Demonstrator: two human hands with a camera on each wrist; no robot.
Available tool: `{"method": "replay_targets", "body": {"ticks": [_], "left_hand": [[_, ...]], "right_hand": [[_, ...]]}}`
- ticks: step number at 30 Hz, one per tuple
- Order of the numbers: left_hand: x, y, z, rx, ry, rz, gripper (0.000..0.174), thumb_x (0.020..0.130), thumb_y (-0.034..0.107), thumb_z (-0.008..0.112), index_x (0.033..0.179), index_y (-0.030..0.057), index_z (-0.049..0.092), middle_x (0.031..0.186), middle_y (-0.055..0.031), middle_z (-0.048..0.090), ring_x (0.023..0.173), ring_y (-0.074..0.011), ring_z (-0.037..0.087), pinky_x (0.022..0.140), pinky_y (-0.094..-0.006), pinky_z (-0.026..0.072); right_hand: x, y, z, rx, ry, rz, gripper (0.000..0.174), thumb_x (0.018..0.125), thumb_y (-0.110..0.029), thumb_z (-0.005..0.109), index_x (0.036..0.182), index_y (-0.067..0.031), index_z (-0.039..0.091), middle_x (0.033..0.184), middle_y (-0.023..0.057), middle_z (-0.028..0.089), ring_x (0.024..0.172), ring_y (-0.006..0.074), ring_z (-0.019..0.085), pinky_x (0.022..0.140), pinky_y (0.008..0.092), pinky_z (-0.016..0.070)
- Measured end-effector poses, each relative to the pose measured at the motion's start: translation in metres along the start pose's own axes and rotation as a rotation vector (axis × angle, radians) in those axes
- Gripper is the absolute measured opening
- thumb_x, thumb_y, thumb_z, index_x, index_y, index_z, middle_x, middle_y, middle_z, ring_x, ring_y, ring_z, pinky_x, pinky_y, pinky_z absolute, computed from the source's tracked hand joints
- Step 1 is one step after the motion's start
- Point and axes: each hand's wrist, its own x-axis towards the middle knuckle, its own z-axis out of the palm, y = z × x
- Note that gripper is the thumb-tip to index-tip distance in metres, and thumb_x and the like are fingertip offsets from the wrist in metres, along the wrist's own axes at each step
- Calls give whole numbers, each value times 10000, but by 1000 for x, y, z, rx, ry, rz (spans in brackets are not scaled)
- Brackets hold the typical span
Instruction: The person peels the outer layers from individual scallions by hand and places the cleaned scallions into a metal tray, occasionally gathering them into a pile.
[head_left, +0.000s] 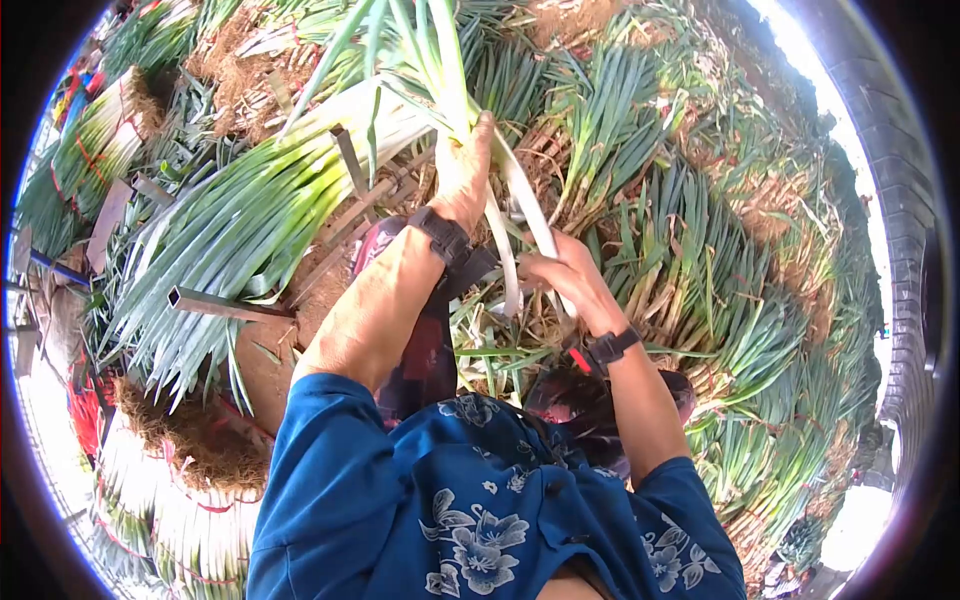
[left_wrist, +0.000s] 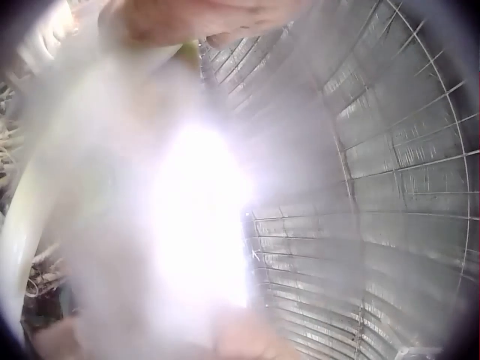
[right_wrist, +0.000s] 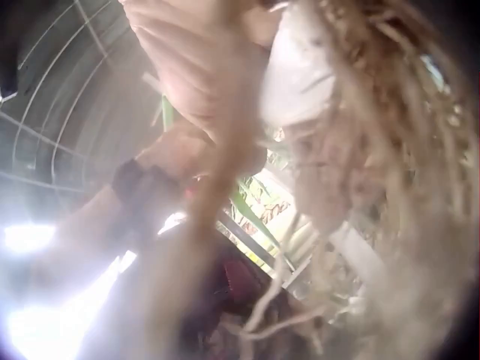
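Note:
In the head view the left hand (head_left: pixel 463 172) grips several leeks (head_left: pixel 452 95) at the top centre, their green leaves pointing up and their white stalks (head_left: pixel 530 200) hanging below. Lower and to the right, the right hand (head_left: pixel 572 278) has its fingers round the lower end of one white stalk. The right wrist view has that hand (right_wrist: pixel 199 64) beside a white stalk end (right_wrist: pixel 298 71), with brown roots (right_wrist: pixel 337 169) hanging close to the camera. Glare covers much of the left wrist view, where part of a hand (left_wrist: pixel 206 19) crosses the top edge.
A pile of leeks (head_left: pixel 240 205) lies across a metal frame (head_left: pixel 235 308) on the left. Tied bundles (head_left: pixel 200 530) with brown roots sit at the lower left. More leeks (head_left: pixel 660 225) cover the ground on the right, beside a ribbed wall (head_left: pixel 890 200).

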Motion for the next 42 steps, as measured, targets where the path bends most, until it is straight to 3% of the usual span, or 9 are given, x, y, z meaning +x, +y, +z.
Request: {"method": "replay_targets", "body": {"ticks": [7,9,13,15,20,22,26,38,42], "left_hand": [[43,194,-97,331,21,448,401,896,333,612,1078,-23,578,865,-88,607,733,-170,613,654,-337,524],[71,274,-113,-212,217,486,272,913,323,637,858,81,527,667,-66,536,558,-173,508,491,-322,422],[73,363,-153,-406,-62,900,334,929,382,612,874,64,524,712,-72,577,626,-187,565,567,-305,480],[116,385,-200,-615,-40,732,321,942,364,592,860,61,524,750,-77,592,712,-217,602,673,-287,520],[165,217,-226,-432,251,290,703,963,543,388,1215,-112,433,1077,-262,578,978,-347,611,913,-426,519],[189,119,-268,-606,-7,-87,709,978,560,299,1123,-113,465,893,-274,625,838,-386,637,756,-475,556],[197,-1,-285,-625,391,-436,820,887,726,361,1117,-49,501,902,-231,646,883,-394,651,728,-499,548],[220,8,-282,-81,69,-649,934,796,843,321,979,-30,598,764,-116,650,640,-224,640,506,-318,479],[195,50,-270,514,-217,-516,642,868,665,534,849,37,667,640,-40,630,542,-131,599,440,-270,418]], "right_hand": [[-35,27,-52,101,267,30,198,855,-129,653,1026,-40,610,657,-37,500,497,47,442,445,209,348],[-50,37,-62,120,357,22,172,871,-125,632,1018,-41,600,636,-49,454,495,51,422,448,211,341],[-64,50,-61,311,538,87,156,904,-144,612,1029,-56,582,626,-40,422,500,57,406,443,222,320],[-61,58,-55,452,580,76,135,921,-132,593,1034,-59,586,615,-46,397,486,60,360,439,221,294],[-50,73,-53,725,578,45,125,932,-139,580,1043,-86,559,612,-46,371,460,68,337,419,224,268],[-48,73,-51,711,556,73,96,944,-143,540,1025,-92,539,604,-40,362,447,73,335,413,230,266],[-47,78,-52,721,610,134,138,948,-128,500,1066,-69,540,608,-31,358,445,79,327,408,234,265],[36,16,-2,674,299,-103,196,947,-139,546,1111,-35,570,598,-28,368,452,81,342,405,223,290],[86,-37,35,533,75,-254,213,961,-165,531,1109,-16,566,604,-23,389,462,74,365,412,209,308]]}}
